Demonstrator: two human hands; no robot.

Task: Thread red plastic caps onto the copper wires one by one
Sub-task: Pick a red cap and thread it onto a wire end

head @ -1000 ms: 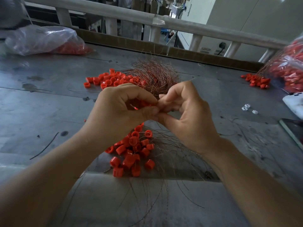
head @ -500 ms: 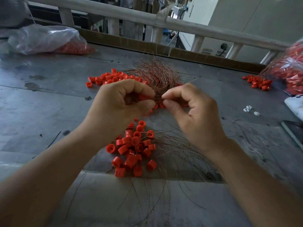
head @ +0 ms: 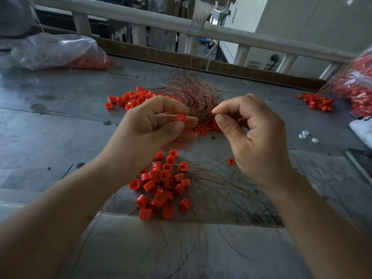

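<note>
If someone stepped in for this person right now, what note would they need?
Left hand holds one red cap in its fingers.
Right hand pinches a strand at the edge of the copper wire bundle.
Near pile: caps with wires trailing out, seemingly threaded.
To do: thread the held cap, then the loose caps behind the bundle, one by one.

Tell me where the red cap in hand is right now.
Head view, centre-left: the red cap sits pinched in the left hand, just in front of the wire tangle and above the near cap pile.
</note>
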